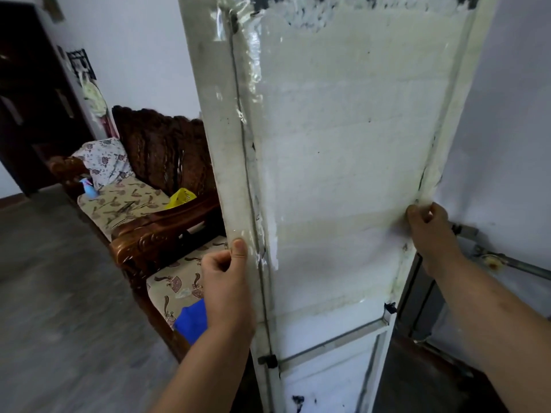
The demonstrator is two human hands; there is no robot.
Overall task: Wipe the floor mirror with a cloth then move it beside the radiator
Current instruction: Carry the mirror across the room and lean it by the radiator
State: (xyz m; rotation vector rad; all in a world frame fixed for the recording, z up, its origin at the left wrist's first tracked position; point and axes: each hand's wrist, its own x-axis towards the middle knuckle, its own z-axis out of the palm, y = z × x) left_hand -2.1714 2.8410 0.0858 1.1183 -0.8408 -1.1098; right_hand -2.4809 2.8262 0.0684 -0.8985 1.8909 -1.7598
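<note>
Closest to the camera, the left hand [226, 281] grips the left edge of the floor mirror [343, 144], its thumb pressed flat on the pale back face and its fingers curled round the rim out of sight. The right hand [429, 231] pinches the opposite edge a little higher, thumb and fingertips bent over the rim. The mirror stands upright between the two hands with its worn, tape-streaked white backing turned to the camera, filling the middle of the view. Just behind its lower right edge sits a dark metal frame, and a grey pipe [518, 265] runs along the white wall there. Left of the mirror, a blue cloth [192, 320] lies on the cushion of a carved wooden sofa [155, 234]. Farther along the seat rest a yellow bag [180, 198], a blue spray bottle [89, 189] and a flowered pillow [104, 160], with a dark doorway [26, 99] beyond.
</note>
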